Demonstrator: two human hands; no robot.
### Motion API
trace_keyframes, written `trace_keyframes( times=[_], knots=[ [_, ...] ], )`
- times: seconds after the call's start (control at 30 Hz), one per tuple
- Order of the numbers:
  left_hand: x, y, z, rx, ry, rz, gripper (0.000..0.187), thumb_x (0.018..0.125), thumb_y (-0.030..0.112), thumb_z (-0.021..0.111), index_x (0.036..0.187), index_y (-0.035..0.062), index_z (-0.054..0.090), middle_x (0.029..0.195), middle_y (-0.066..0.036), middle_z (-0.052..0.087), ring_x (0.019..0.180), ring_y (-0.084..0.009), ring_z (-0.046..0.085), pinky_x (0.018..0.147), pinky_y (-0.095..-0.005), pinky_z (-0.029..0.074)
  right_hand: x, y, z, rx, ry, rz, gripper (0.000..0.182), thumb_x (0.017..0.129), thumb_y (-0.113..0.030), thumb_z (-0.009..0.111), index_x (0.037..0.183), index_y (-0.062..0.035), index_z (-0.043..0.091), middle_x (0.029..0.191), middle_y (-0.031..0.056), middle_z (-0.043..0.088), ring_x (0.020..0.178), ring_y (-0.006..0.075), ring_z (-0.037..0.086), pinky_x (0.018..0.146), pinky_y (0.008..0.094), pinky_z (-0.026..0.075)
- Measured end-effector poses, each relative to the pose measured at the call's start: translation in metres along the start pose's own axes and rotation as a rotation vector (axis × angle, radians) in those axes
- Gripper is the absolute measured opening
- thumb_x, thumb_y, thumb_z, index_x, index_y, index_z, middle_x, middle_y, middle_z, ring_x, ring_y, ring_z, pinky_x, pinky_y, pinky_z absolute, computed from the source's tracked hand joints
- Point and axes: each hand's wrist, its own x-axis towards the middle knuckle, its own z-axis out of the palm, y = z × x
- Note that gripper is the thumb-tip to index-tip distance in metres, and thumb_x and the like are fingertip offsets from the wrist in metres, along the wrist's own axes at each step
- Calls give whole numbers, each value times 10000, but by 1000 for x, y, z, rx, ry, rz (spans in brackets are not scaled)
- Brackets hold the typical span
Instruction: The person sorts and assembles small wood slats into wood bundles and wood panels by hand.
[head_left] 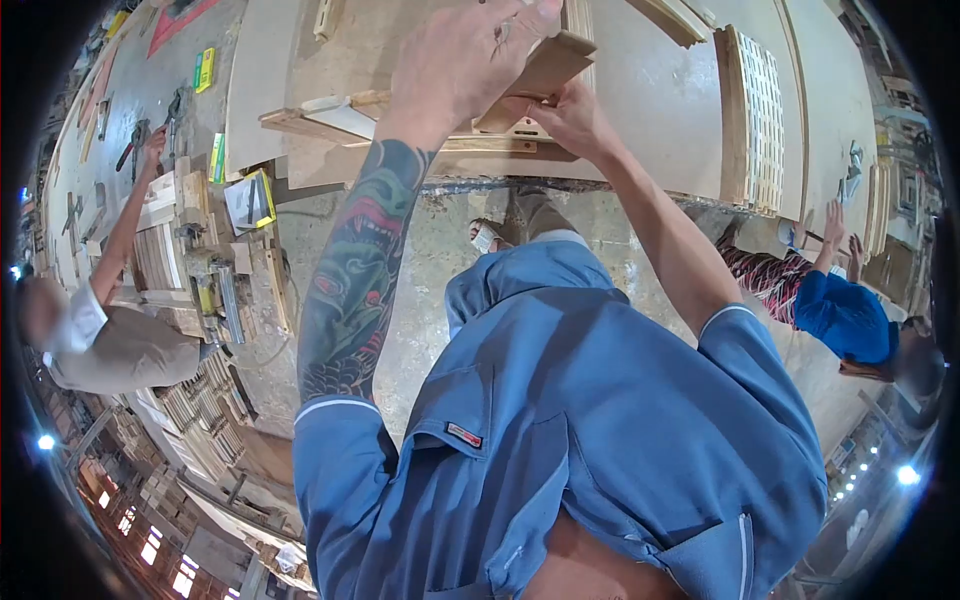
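**Workshop table (pixel 655 70) with a wooden board (pixel 550 70) near its edge**

The table is pale and broad, above a worn, spotted concrete floor (pixel 615 225). The wooden board is tilted over it, between the person's two hands. The left hand (pixel 465 60), at the end of a tattooed forearm, is just left of the board; its fingertips run out of view, so whether that grip is apart or together I cannot tell. The right hand (pixel 578 120) has its grip clamped on the board's near edge, fingers reaching partly beneath.

Just nearer than the board lie long wooden strips (pixel 485 146). Well to its right stands a slatted wooden stack (pixel 760 120); well to its left, a yellow-and-green pack (pixel 204 70). Farther out to the left, a co-worker's hand (pixel 155 148) is at a dark tool (pixel 172 120); far to the right, another person in a blue top (pixel 850 315) holds both hands forward.
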Motion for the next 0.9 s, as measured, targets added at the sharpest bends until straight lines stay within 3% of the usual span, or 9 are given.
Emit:
trace_keyframes(
  times=[0.2,0.3,0.4,0.47,0.57,0.63,0.7,0.8,0.9],
  knots=[
    [-5,1,-4,-153,-5,-12,667,990,650,366,1118,93,710,813,-177,663,728,-339,592,689,-405,460,4,-27,2,-178,-61,155,214,880,-166,731,1076,-82,728,911,109,746,820,174,701,742,330,550],
    [-3,2,-5,-123,-34,-1,641,993,628,390,1133,94,715,869,-197,687,759,-332,638,697,-400,482,1,-7,17,-291,-101,-114,230,844,-176,753,1061,-124,696,770,144,671,692,349,654,627,440,526],
    [6,13,10,-3,56,124,619,992,615,406,1100,97,727,897,-207,700,787,-339,671,689,-418,504,-8,-15,21,-458,-61,-215,280,823,-145,755,1093,-132,679,770,141,663,717,362,659,641,465,526],
    [14,23,20,56,127,211,609,989,612,414,1075,101,734,894,-204,704,800,-346,681,680,-434,514,-9,12,22,-300,23,-221,292,816,-161,751,1098,-142,678,838,137,695,751,356,679,640,449,537],
    [14,29,25,305,-187,-3,592,989,600,423,1015,99,736,851,-177,705,778,-361,674,663,-467,515,-3,23,-20,-432,-188,69,395,831,-283,733,1178,-108,661,1075,222,686,996,337,673,853,410,534],
    [12,28,25,367,-104,55,587,985,602,433,980,99,735,806,-159,697,781,-363,675,655,-473,517,17,29,-63,-258,32,517,465,825,-290,737,1191,-25,627,1171,244,653,1103,337,638,961,445,483],
    [11,28,26,349,-102,55,597,984,610,425,985,101,737,803,-163,694,784,-364,675,661,-473,519,38,112,-52,-1104,630,408,463,831,-299,725,1142,22,604,1219,229,642,1130,348,628,977,489,465],
    [11,28,24,324,-115,45,621,981,631,409,1005,107,740,811,-169,695,801,-371,677,680,-475,524,49,104,-39,-898,605,446,426,854,-320,691,1094,21,599,1218,199,641,1120,378,616,986,533,436],
    [8,26,24,271,-103,36,652,975,656,391,1041,110,740,834,-175,702,826,-383,678,709,-478,528,46,71,-55,-530,547,529,417,866,-335,699,1070,18,613,990,127,675,967,290,659,865,402,514]
  ],
)
